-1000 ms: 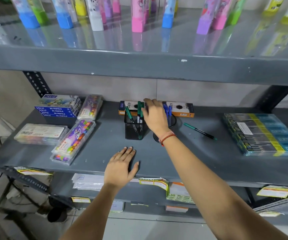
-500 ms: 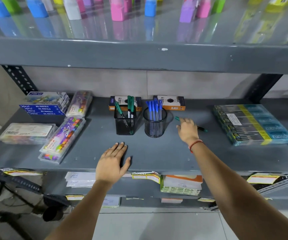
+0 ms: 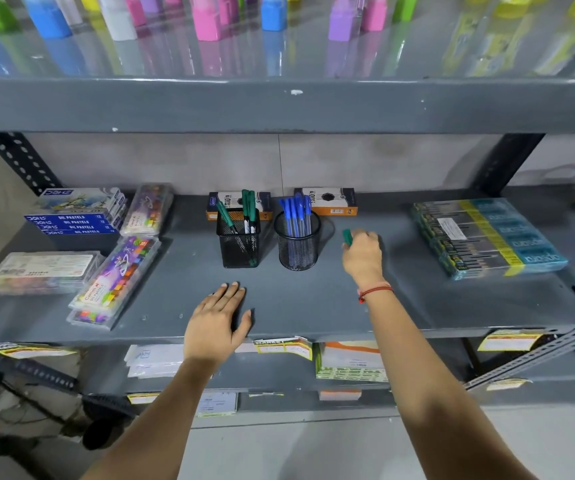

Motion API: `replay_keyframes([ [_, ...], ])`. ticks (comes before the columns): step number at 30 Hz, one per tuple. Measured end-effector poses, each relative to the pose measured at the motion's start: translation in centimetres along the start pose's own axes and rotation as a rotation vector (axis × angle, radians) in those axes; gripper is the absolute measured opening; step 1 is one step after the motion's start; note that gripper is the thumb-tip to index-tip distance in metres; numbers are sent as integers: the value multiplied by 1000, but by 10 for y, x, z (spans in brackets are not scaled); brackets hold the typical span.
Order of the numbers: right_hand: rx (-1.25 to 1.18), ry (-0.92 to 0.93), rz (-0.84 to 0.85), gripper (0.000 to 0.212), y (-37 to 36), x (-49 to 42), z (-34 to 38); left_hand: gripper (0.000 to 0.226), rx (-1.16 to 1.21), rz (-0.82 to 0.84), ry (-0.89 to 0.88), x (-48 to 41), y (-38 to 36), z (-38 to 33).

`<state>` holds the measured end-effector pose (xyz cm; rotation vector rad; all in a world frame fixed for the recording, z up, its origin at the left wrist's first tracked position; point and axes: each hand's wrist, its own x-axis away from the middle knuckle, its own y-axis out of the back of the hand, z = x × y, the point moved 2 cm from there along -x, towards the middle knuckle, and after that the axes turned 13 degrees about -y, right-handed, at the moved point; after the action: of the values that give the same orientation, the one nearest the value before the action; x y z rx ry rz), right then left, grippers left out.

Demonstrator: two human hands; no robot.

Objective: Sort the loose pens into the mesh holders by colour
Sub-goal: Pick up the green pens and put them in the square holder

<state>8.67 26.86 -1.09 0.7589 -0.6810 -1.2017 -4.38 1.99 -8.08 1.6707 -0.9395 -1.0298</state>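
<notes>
Two black mesh holders stand mid-shelf. The square holder (image 3: pixel 238 243) on the left has green pens (image 3: pixel 248 206) in it. The round holder (image 3: pixel 297 249) beside it has several blue pens (image 3: pixel 295 213). My right hand (image 3: pixel 363 253), just right of the round holder, is closed around a green pen (image 3: pixel 347 236); only its green end shows past my fingers. My left hand (image 3: pixel 217 322) lies flat, fingers spread, on the shelf's front edge and holds nothing.
Oil pastel boxes (image 3: pixel 75 216) and crayon packs (image 3: pixel 116 278) fill the shelf's left side. Two orange pen boxes (image 3: pixel 327 201) stand behind the holders. A wrapped pen pack (image 3: pixel 487 237) lies at the right. The upper shelf (image 3: pixel 279 105) overhangs.
My right hand left the round holder, moved right to the loose green pen on the shelf and closed on it. The left hand has stayed on the shelf edge.
</notes>
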Motion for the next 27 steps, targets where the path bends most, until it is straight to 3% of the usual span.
replay_keyframes([
  [7, -539, 238, -202, 30, 44, 61, 59, 65, 12, 26, 6, 2, 6, -3],
  [14, -741, 489, -149, 31, 38, 63, 139, 61, 25, 12, -1, 1, 4, -3],
  [18, -627, 534, -66, 30, 5, 53, 155, 58, 22, -7, -5, 0, 3, -2],
  [22, -425, 599, -89, 28, -28, 48, 151, 56, 11, -9, -4, 0, 1, 0],
  [27, -330, 542, -19, 26, -56, 45, 136, 54, 3, -23, -10, 0, 1, 0],
])
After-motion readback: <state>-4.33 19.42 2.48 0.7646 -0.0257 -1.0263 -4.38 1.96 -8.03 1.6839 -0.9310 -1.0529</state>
